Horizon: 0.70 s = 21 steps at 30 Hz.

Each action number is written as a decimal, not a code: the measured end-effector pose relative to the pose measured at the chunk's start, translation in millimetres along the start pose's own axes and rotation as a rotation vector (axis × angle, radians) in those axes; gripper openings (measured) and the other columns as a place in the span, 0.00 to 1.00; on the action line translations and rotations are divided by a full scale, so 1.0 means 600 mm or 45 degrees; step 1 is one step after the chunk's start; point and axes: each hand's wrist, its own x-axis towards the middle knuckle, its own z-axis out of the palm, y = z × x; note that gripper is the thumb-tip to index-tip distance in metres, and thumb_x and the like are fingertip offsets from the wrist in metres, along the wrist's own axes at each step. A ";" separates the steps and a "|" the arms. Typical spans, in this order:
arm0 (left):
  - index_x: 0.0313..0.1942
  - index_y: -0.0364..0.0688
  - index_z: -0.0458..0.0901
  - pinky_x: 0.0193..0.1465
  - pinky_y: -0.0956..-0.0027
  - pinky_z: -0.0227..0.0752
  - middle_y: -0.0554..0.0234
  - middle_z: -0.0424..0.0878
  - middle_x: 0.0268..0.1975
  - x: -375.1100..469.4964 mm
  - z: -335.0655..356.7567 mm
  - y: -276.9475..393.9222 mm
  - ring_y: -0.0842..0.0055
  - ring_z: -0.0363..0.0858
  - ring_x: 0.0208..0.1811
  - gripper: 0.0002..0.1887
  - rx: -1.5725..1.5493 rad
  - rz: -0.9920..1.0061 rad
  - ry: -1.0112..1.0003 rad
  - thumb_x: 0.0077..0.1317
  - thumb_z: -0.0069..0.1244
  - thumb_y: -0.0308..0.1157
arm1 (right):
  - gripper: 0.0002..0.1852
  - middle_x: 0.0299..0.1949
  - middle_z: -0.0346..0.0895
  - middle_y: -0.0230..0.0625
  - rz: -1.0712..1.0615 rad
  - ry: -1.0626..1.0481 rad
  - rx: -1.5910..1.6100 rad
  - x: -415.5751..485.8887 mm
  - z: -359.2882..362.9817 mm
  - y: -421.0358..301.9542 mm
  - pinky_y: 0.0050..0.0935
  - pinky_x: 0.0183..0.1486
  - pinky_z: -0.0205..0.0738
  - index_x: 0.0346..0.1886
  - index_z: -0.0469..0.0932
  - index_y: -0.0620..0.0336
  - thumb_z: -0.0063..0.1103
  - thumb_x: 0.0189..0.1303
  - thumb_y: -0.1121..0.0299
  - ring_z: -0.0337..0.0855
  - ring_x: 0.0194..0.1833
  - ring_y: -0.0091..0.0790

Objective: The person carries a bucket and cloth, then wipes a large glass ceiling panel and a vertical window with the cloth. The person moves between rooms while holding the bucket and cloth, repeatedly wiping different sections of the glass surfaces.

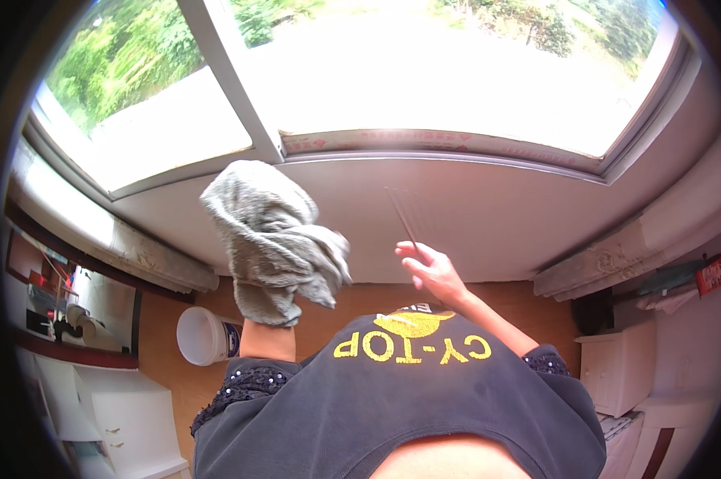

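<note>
A grey plush cloth [270, 233] wraps my left hand down to the wrist, so the fingers are hidden. It is raised before the pale wall [342, 197], just below the window frame [264, 135]. My right hand [432, 269] is in front of the same wall, further right, with its fingers partly bent. From it a thin brown rod [401, 215] slants up and left. The rod is blurred, and its lower end is hidden at the fingers.
A white bucket [202, 335] stands on the brown floor [169, 383] at the left. Curtains [151, 257] hang at both sides of the window. White cabinets [133, 419] are at lower left, and a small white cabinet [606, 371] is at the right.
</note>
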 end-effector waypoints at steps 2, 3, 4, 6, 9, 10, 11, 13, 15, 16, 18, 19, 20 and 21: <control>0.60 0.38 0.60 0.65 0.67 0.56 0.58 0.67 0.58 -0.011 0.003 0.008 0.70 0.64 0.60 0.24 0.159 0.068 -0.095 0.68 0.40 0.41 | 0.23 0.50 0.73 0.31 -0.024 -0.127 -0.003 0.013 0.030 -0.005 0.15 0.29 0.66 0.60 0.65 0.60 0.51 0.61 0.67 0.64 0.23 0.14; 0.60 0.38 0.60 0.65 0.67 0.55 0.58 0.67 0.58 -0.012 0.005 0.010 0.70 0.64 0.60 0.24 0.233 0.102 -0.148 0.68 0.40 0.41 | 0.24 0.51 0.72 0.32 -0.024 -0.172 0.022 0.020 0.043 -0.007 0.14 0.29 0.66 0.61 0.62 0.60 0.51 0.62 0.67 0.64 0.23 0.14; 0.60 0.38 0.60 0.66 0.67 0.55 0.58 0.66 0.58 -0.015 0.004 0.011 0.70 0.63 0.60 0.25 0.317 0.132 -0.201 0.68 0.40 0.41 | 0.26 0.52 0.72 0.34 -0.024 -0.215 0.047 0.024 0.054 -0.008 0.14 0.29 0.66 0.63 0.60 0.61 0.50 0.62 0.68 0.64 0.22 0.14; 0.61 0.38 0.59 0.66 0.67 0.55 0.58 0.66 0.59 -0.024 0.005 0.011 0.70 0.63 0.61 0.25 0.446 0.190 -0.297 0.68 0.39 0.41 | 0.27 0.46 0.74 0.32 0.071 -0.320 0.170 0.026 0.071 -0.007 0.14 0.26 0.64 0.63 0.59 0.60 0.52 0.62 0.66 0.63 0.22 0.13; 0.61 0.38 0.58 0.66 0.67 0.54 0.57 0.65 0.59 -0.025 0.004 0.008 0.70 0.62 0.61 0.25 0.650 0.264 -0.434 0.69 0.38 0.42 | 0.20 0.28 0.66 0.21 0.251 -0.410 0.338 0.015 0.089 -0.018 0.13 0.22 0.54 0.54 0.67 0.62 0.55 0.61 0.65 0.57 0.21 0.11; 0.61 0.38 0.58 0.66 0.67 0.54 0.57 0.64 0.60 -0.025 0.001 0.004 0.70 0.62 0.61 0.25 0.715 0.282 -0.477 0.69 0.38 0.42 | 0.17 0.27 0.66 0.21 0.243 -0.431 0.346 0.026 0.086 0.014 0.14 0.21 0.53 0.49 0.70 0.61 0.56 0.60 0.64 0.57 0.21 0.11; 0.61 0.38 0.58 0.66 0.67 0.54 0.57 0.64 0.60 -0.028 -0.002 0.000 0.70 0.62 0.62 0.25 0.782 0.294 -0.522 0.69 0.38 0.42 | 0.13 0.26 0.66 0.20 0.191 -0.368 0.273 0.024 0.083 0.015 0.14 0.21 0.52 0.42 0.72 0.59 0.59 0.58 0.63 0.57 0.21 0.11; 0.62 0.38 0.57 0.67 0.67 0.54 0.57 0.63 0.60 -0.029 -0.009 -0.013 0.70 0.61 0.62 0.26 0.961 0.329 -0.622 0.69 0.37 0.42 | 0.10 0.24 0.67 0.19 -0.032 -0.125 0.026 0.018 0.062 0.014 0.14 0.21 0.50 0.35 0.75 0.57 0.61 0.56 0.62 0.57 0.21 0.10; 0.62 0.38 0.56 0.67 0.66 0.53 0.56 0.63 0.61 -0.026 -0.016 -0.034 0.70 0.61 0.62 0.26 1.110 0.369 -0.709 0.69 0.36 0.43 | 0.10 0.24 0.68 0.19 -0.046 0.265 0.353 -0.003 0.036 0.000 0.14 0.21 0.52 0.36 0.75 0.57 0.60 0.57 0.62 0.59 0.21 0.10; 0.62 0.38 0.56 0.67 0.66 0.53 0.56 0.62 0.61 -0.024 -0.014 -0.042 0.69 0.61 0.62 0.26 1.084 0.368 -0.738 0.69 0.36 0.43 | 0.09 0.24 0.69 0.19 -0.090 0.425 0.321 -0.016 0.015 -0.003 0.12 0.21 0.55 0.36 0.76 0.58 0.59 0.59 0.63 0.61 0.20 0.10; 0.57 0.39 0.61 0.63 0.67 0.57 0.57 0.67 0.56 -0.024 -0.002 -0.046 0.69 0.65 0.58 0.25 0.736 0.234 -0.788 0.65 0.41 0.43 | 0.10 0.22 0.69 0.19 -0.137 0.617 0.329 -0.049 -0.017 0.001 0.11 0.21 0.56 0.41 0.76 0.61 0.58 0.60 0.68 0.61 0.19 0.10; 0.53 0.40 0.67 0.58 0.68 0.62 0.58 0.72 0.51 -0.025 0.008 -0.042 0.69 0.70 0.53 0.24 0.425 0.103 -0.801 0.61 0.47 0.43 | 0.11 0.22 0.69 0.19 -0.150 0.707 0.267 -0.065 -0.023 0.002 0.11 0.20 0.56 0.44 0.76 0.63 0.58 0.60 0.70 0.60 0.19 0.10; 0.48 0.40 0.72 0.53 0.68 0.66 0.59 0.77 0.46 -0.024 0.019 -0.037 0.69 0.75 0.48 0.22 0.132 -0.016 -0.799 0.56 0.52 0.43 | 0.11 0.23 0.70 0.19 -0.183 0.775 0.173 -0.077 -0.027 0.009 0.11 0.20 0.56 0.44 0.76 0.63 0.58 0.60 0.70 0.60 0.19 0.10; 0.40 0.45 0.76 0.46 0.66 0.66 0.62 0.78 0.38 -0.023 0.042 -0.016 0.68 0.77 0.42 0.20 0.392 0.186 -0.851 0.49 0.56 0.45 | 0.11 0.23 0.70 0.19 -0.215 0.841 0.077 -0.092 -0.030 0.019 0.11 0.20 0.56 0.45 0.76 0.64 0.58 0.60 0.71 0.60 0.19 0.10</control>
